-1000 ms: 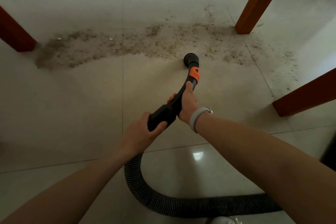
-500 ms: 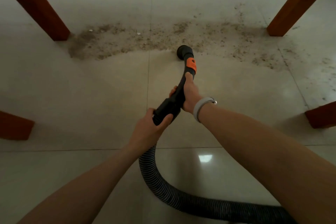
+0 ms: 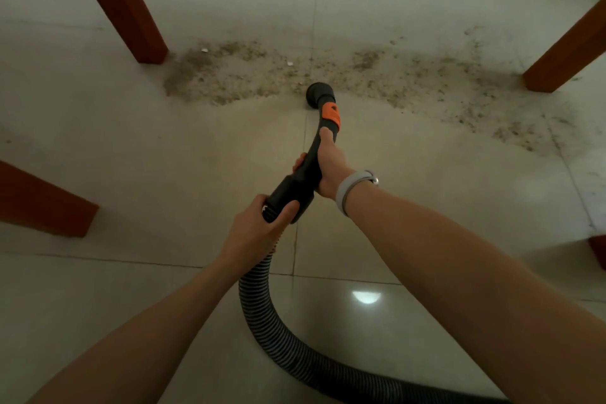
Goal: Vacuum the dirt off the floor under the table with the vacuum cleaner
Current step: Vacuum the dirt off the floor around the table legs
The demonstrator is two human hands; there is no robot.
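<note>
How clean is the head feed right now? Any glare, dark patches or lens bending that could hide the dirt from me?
Head view: dim overall and darkest at the edges; one small bright glare spot on the tile beside the hose, well clear of the dirt; wide-angle bending splays the table legs outward; the nozzle and dirt read sharp enough, with faint specks on the right harder to make out.

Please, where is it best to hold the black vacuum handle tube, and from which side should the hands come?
Grip the curved black handle tube from the near end, as shown: the right hand high on the bend below the orange clip, to steer the nozzle; the left hand around the thick cuff where the ribbed hose joins.
</note>
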